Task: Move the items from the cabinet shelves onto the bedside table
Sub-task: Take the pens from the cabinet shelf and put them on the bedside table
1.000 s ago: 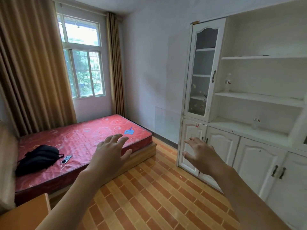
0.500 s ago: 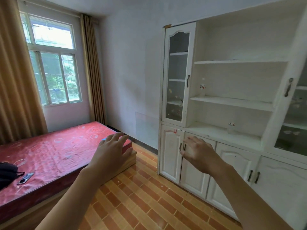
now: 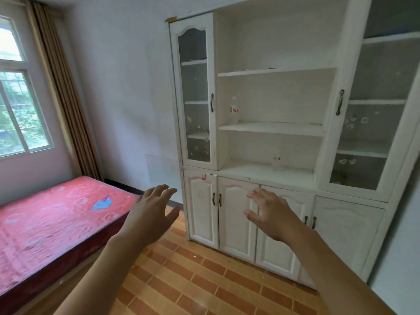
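a white cabinet (image 3: pixel 272 130) with open middle shelves holds two small clear bottles with red-marked labels, one bottle (image 3: pixel 234 110) upright at the left end of the middle shelf, the other bottle (image 3: pixel 277 163) upright on the lowest open shelf, right of centre.

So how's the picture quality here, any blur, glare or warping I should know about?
Head view: wide-angle warping bows the cabinet edges; the window is overexposed by daylight; the whole frame is soft, so the bottle and small jar on the shelves look hazy; both open hands are slightly smeared.
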### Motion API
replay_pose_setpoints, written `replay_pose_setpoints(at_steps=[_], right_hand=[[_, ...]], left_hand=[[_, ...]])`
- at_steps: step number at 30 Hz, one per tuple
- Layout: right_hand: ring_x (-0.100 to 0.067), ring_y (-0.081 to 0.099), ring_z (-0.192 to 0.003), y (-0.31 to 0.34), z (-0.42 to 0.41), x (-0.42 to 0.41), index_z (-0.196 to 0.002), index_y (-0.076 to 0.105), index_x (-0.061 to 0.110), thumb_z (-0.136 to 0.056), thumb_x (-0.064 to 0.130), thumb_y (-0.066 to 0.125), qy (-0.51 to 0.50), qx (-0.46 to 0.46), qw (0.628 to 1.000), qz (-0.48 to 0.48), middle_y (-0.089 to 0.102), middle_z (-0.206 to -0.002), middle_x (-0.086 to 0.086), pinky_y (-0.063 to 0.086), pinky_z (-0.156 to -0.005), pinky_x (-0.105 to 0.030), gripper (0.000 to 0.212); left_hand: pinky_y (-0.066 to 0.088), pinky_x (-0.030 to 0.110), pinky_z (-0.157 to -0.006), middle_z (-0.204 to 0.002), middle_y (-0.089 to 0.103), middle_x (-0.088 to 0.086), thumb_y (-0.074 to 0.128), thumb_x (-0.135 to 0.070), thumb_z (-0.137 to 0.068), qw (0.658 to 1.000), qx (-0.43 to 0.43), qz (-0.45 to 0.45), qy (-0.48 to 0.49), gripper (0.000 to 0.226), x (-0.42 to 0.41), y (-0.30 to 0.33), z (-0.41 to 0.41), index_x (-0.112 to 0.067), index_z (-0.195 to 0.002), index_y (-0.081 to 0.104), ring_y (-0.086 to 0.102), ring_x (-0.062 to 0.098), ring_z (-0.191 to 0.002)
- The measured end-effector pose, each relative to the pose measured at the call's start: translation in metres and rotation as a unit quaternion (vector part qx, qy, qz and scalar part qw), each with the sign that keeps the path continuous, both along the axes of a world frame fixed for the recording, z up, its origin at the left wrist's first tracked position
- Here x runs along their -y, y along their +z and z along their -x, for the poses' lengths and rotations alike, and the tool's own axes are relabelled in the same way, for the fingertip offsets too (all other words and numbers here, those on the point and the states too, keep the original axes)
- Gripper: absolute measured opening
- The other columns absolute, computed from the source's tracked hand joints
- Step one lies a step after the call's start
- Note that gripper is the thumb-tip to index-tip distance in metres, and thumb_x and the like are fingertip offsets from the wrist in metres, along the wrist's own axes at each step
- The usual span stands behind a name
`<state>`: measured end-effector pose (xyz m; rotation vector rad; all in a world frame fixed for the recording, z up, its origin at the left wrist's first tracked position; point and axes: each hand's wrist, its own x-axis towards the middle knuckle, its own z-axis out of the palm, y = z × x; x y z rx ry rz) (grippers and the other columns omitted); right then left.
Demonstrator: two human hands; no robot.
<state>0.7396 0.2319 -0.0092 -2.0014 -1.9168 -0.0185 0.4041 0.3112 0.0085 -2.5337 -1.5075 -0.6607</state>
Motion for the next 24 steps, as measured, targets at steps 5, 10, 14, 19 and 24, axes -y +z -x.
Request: replay_pose_setpoints(at_steps=[5,10,14,19,24], right_hand=[[-0.019,0.026,-0.153,0.000,-0.036,-0.037,-0.158,0.037,0.030,-0.100,0.063,0.041,-0.021,0.001,1.000,0.000,0.029,-0.168,0.003,0.024,-0.124,-0.049,0.067],[-0.017,0.025,-0.153,0.009,-0.067,-0.092,-0.157,0.039,0.030,-0.101,0.061,0.043,-0.041,0.003,0.999,0.000,0.029,-0.168,0.005,0.021,-0.124,-0.046,0.064],[-0.017,0.025,-0.153,0.017,-0.086,-0.151,-0.158,0.038,0.030,-0.102,0.057,0.044,-0.054,0.012,0.998,0.006,0.029,-0.168,0.003,0.021,-0.124,-0.045,0.062],[-0.016,0.023,-0.153,0.017,-0.104,-0.224,-0.157,0.038,0.029,-0.103,0.057,0.043,-0.060,0.015,0.998,0.009,0.028,-0.168,0.004,0.019,-0.125,-0.045,0.061],[-0.014,0.022,-0.153,0.016,-0.119,-0.289,-0.157,0.038,0.030,-0.103,0.057,0.042,-0.060,0.025,0.998,-0.011,0.028,-0.167,0.005,0.018,-0.125,-0.046,0.061]], left_hand=[[0.042,0.052,-0.113,-0.157,0.044,-0.004,0.034,-0.069,-0.094,0.999,0.006,0.005,-0.034,0.067,-0.055,-0.006,-0.044,-0.033,-0.150,0.043,0.041,0.023,-0.144],[0.039,0.048,-0.114,-0.159,0.040,-0.006,0.043,-0.062,-0.098,0.998,0.009,0.010,-0.055,0.061,-0.127,-0.007,-0.083,-0.033,-0.151,0.042,0.039,0.020,-0.145],[0.036,0.047,-0.116,-0.160,0.038,-0.007,0.043,-0.061,-0.099,0.998,0.007,0.020,-0.064,0.059,-0.190,-0.005,-0.107,-0.034,-0.152,0.040,0.037,0.020,-0.146],[0.035,0.047,-0.117,-0.159,0.040,-0.006,0.045,-0.059,-0.099,0.997,0.009,0.022,-0.068,0.058,-0.268,-0.002,-0.124,-0.032,-0.151,0.042,0.038,0.021,-0.146],[0.035,0.046,-0.117,-0.159,0.040,-0.005,0.045,-0.058,-0.100,0.997,0.002,0.023,-0.072,0.058,-0.330,-0.006,-0.140,-0.031,-0.151,0.042,0.037,0.020,-0.146]])
